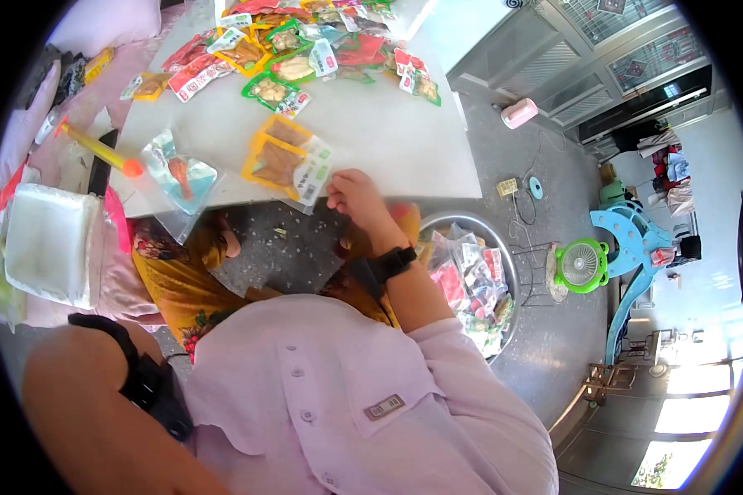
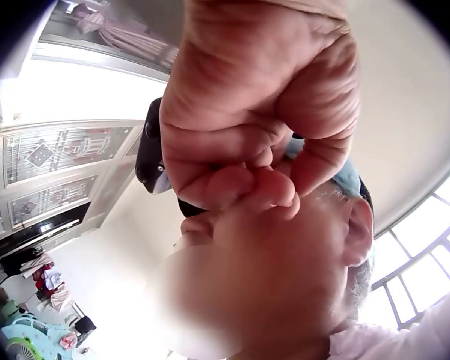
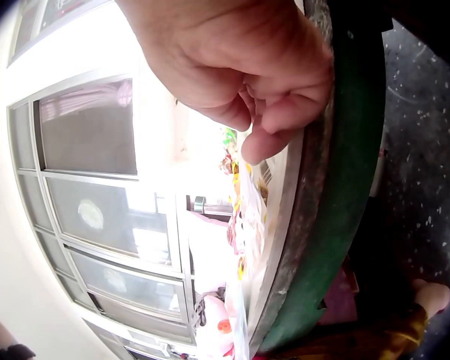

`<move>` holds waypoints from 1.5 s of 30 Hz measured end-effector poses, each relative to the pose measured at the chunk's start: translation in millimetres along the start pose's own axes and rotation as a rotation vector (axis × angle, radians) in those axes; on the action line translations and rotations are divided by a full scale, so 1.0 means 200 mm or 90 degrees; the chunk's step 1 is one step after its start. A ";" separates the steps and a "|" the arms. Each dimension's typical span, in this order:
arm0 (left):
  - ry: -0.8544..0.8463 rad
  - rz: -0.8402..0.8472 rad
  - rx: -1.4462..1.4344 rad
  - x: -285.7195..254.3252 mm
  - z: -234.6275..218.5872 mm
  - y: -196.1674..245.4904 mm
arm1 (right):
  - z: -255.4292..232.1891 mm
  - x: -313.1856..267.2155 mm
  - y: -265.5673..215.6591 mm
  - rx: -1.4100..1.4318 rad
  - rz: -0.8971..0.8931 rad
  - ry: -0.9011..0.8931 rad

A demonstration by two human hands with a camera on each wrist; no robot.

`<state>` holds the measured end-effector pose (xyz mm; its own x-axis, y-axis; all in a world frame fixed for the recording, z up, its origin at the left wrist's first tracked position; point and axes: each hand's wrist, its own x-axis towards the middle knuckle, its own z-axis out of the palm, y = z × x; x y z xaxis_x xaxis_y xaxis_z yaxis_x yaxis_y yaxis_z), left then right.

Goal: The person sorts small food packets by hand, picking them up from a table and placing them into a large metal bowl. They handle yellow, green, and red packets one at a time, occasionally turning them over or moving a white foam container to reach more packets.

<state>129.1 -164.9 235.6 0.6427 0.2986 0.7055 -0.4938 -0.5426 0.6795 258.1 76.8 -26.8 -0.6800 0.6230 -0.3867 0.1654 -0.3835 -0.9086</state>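
My right hand [image 1: 357,198] rests at the table's front edge, its fingers loosely curled with nothing seen in them. Just left of it lies a yellow-edged clear packet [image 1: 276,157] of brown food, one corner over the edge. Farther left, a blue-and-white packet [image 1: 180,177] with a drumstick inside overhangs the same edge. My left hand [image 2: 262,105] is raised in front of the head, fingers curled inward near the forehead; nothing shows in its grip. The head view leaves this hand out and shows only the left forearm [image 1: 99,404].
Many colourful food packets [image 1: 285,58] are heaped at the table's [image 1: 404,157] far side. A metal basin [image 1: 512,309] of packets stands on the floor at right. At left are a white foam box [image 1: 45,247] and a yellow stick-like thing [image 1: 99,147]. A green fan [image 1: 582,266] stands farther right.
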 end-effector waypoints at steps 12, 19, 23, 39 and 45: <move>0.640 -0.415 0.206 -0.59 -0.32 -0.41 | -0.12 0.09 -0.10 -0.086 -0.122 0.086; 0.629 -0.753 0.326 -1.00 -0.85 -0.55 | -0.17 0.29 0.06 -0.558 -0.507 0.417; 0.665 -0.844 0.553 -1.16 -1.13 -0.61 | -0.14 0.28 0.08 -0.623 -0.599 0.436; 0.871 -1.070 0.911 -1.38 -1.71 -0.85 | -0.11 0.23 0.01 -0.559 -0.505 0.378; 0.904 -0.887 0.899 -1.48 -1.84 -0.85 | -0.12 0.23 0.01 -0.564 -0.530 0.390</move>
<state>-193.4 128.0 -15.2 -0.7835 0.5794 0.2243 0.5768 0.5441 0.6094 243.4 121.0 -50.4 -0.4177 0.7417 0.5248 0.4225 0.6699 -0.6105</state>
